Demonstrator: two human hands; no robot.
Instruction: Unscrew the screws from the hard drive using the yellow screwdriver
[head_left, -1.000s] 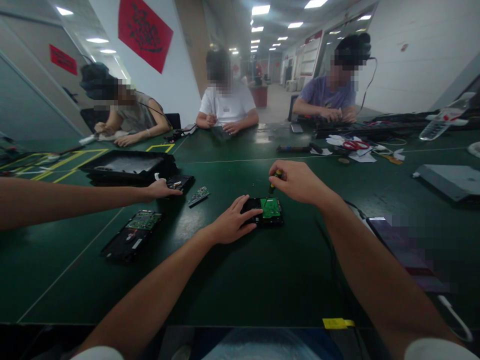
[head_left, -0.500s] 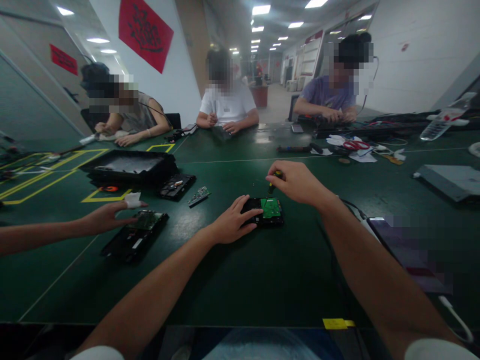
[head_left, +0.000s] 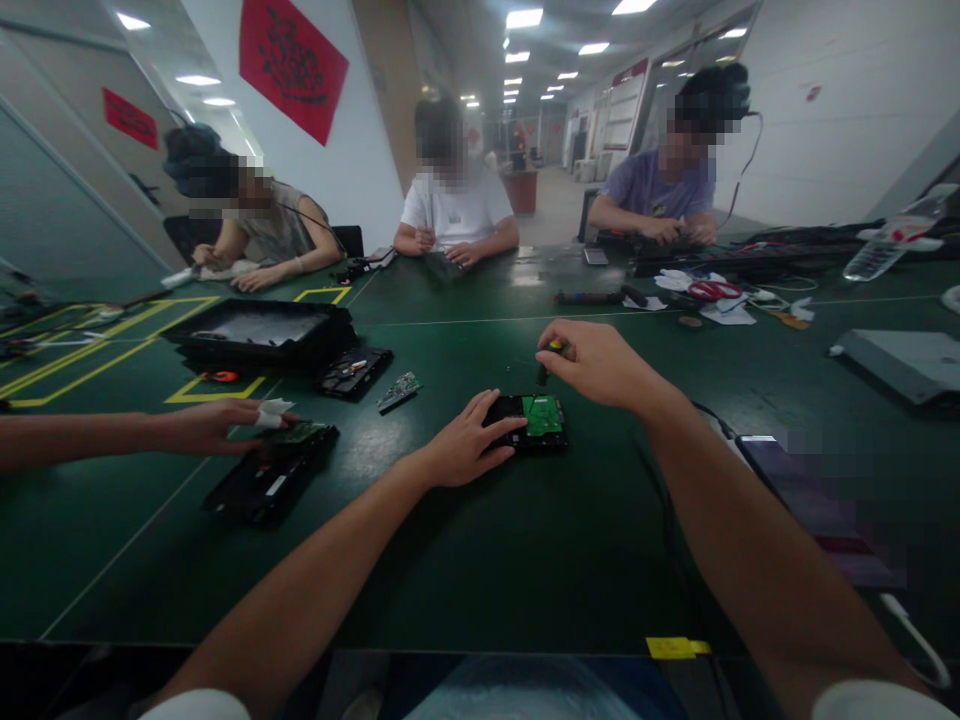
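Observation:
A black hard drive (head_left: 551, 437) with a green circuit board (head_left: 541, 414) on top lies on the green table (head_left: 525, 560) in front of me. My left hand (head_left: 465, 445) lies flat on the drive's left side, fingers spread, pressing it down. My right hand (head_left: 600, 362) is closed around a small screwdriver (head_left: 545, 366) with a yellow-and-black handle. The screwdriver stands upright, its tip at the far edge of the drive.
A co-worker's hand (head_left: 206, 425) with a white cloth reaches from the left to a second drive (head_left: 270, 478). A black tray (head_left: 259, 335), another drive (head_left: 352, 372) and a loose board (head_left: 397, 390) lie beyond. Three people sit across. Scissors (head_left: 709, 290), a bottle (head_left: 889, 245) and a grey box (head_left: 900, 360) are on the right.
My hands stay in place on the drive and screwdriver. The co-worker's hand has drawn back from the far drive to the nearer one on the left.

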